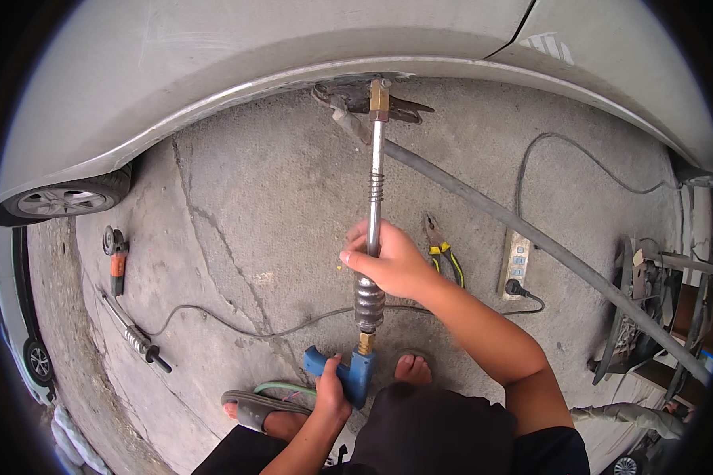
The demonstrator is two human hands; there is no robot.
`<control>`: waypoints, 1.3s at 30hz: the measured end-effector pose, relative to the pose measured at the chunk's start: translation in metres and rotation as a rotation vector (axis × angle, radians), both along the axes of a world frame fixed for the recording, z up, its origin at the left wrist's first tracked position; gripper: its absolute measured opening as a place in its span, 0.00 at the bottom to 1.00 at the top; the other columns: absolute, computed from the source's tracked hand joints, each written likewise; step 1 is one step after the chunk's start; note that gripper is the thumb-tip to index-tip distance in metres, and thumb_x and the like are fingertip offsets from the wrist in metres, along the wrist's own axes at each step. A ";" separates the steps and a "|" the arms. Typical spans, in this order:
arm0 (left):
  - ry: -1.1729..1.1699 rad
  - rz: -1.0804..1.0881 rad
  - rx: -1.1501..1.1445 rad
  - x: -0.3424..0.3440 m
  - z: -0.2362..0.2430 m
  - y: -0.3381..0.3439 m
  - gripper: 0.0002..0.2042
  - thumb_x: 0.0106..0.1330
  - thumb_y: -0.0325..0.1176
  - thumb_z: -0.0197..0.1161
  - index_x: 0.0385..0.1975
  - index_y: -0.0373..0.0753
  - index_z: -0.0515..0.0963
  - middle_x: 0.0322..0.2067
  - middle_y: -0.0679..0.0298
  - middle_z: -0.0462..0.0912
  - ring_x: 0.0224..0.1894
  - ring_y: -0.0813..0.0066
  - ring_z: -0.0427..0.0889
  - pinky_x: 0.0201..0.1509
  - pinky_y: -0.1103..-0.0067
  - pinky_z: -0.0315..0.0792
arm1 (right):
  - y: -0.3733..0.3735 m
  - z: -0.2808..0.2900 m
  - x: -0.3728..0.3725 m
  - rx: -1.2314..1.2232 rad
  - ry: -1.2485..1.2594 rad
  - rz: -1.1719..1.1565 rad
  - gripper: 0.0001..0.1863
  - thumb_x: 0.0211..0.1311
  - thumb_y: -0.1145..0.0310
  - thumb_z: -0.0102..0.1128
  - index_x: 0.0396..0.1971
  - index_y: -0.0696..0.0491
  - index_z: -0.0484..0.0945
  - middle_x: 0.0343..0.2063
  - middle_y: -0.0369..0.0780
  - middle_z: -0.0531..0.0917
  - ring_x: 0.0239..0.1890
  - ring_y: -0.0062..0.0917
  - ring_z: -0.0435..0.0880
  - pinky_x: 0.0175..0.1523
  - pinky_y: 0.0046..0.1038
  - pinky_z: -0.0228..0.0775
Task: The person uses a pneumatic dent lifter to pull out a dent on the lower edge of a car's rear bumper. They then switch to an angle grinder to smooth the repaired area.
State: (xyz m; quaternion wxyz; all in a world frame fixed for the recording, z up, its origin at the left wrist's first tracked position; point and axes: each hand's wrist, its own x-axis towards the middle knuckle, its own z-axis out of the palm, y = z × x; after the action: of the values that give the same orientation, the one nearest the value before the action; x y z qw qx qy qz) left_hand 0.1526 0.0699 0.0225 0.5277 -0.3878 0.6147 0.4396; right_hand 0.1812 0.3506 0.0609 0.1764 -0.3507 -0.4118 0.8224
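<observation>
My left hand point(331, 392) holds the blue handle point(356, 376) of a dent-puller tool with green and pink leads behind it. My right hand point(384, 257) wraps around its steel shaft point(377, 158) just above the ribbed sliding weight point(370, 309). A spring sits higher on the shaft, and its brass head point(379, 99) reaches the lower edge of a silver car body point(309, 36). A dark metal piece point(408, 109) lies on the concrete behind the head. Yellow-black pliers point(445, 257) lie right of my right hand.
A long grey bar point(547, 253) crosses the floor diagonally. A power strip point(516, 257) with cables lies right. An orange grinder point(116, 269) and another slide tool point(139, 340) lie left. A wheel point(63, 202) stands upper left; metal frames point(626, 309) stand right. My sandalled foot is below.
</observation>
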 end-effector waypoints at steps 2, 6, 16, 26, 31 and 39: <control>0.033 -0.011 -0.017 0.001 -0.005 -0.002 0.17 0.62 0.43 0.65 0.38 0.37 0.70 0.36 0.61 0.73 0.38 0.69 0.77 0.45 0.66 0.76 | 0.022 0.013 -0.014 -0.078 0.092 -0.182 0.21 0.74 0.48 0.50 0.27 0.49 0.70 0.17 0.32 0.73 0.17 0.17 0.71 0.25 0.25 0.66; 0.047 -0.026 -0.004 0.005 -0.016 -0.013 0.18 0.62 0.44 0.65 0.38 0.37 0.70 0.36 0.61 0.73 0.39 0.69 0.76 0.46 0.66 0.76 | 0.049 -0.014 -0.015 -0.669 0.570 0.183 0.31 0.69 0.32 0.41 0.19 0.45 0.59 0.11 0.26 0.57 0.11 0.13 0.54 0.16 0.21 0.49; -0.009 -0.128 -0.097 0.002 -0.011 -0.020 0.18 0.66 0.48 0.57 0.44 0.39 0.75 0.39 0.57 0.80 0.40 0.61 0.80 0.51 0.63 0.75 | 0.002 0.015 -0.023 -0.157 -0.116 -0.279 0.22 0.75 0.48 0.49 0.25 0.47 0.61 0.14 0.28 0.61 0.13 0.13 0.59 0.17 0.20 0.52; 0.032 -0.122 -0.074 -0.003 -0.005 -0.007 0.19 0.66 0.48 0.57 0.45 0.38 0.75 0.41 0.56 0.80 0.42 0.62 0.80 0.52 0.65 0.74 | 0.017 0.025 -0.032 -0.105 -0.078 -0.180 0.19 0.76 0.53 0.47 0.27 0.49 0.62 0.15 0.31 0.66 0.14 0.14 0.62 0.19 0.22 0.56; 0.037 -0.127 -0.063 -0.002 -0.001 -0.005 0.19 0.66 0.48 0.57 0.45 0.38 0.75 0.41 0.56 0.81 0.42 0.62 0.80 0.53 0.66 0.74 | 0.017 0.024 -0.037 -0.108 -0.088 -0.149 0.19 0.76 0.54 0.47 0.27 0.50 0.62 0.15 0.31 0.67 0.14 0.14 0.62 0.18 0.21 0.57; 0.007 -0.136 0.007 -0.005 0.001 -0.003 0.17 0.68 0.47 0.55 0.45 0.40 0.76 0.40 0.59 0.81 0.42 0.64 0.79 0.51 0.68 0.74 | 0.017 0.021 -0.039 -0.087 -0.095 -0.148 0.20 0.76 0.53 0.47 0.27 0.51 0.63 0.15 0.31 0.68 0.13 0.15 0.65 0.19 0.23 0.61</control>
State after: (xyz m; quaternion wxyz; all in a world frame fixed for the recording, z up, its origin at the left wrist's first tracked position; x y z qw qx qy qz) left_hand 0.1475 0.0673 0.0232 0.5558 -0.3416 0.6398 0.4062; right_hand 0.1418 0.3678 0.0821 0.2015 -0.4261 -0.3564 0.8067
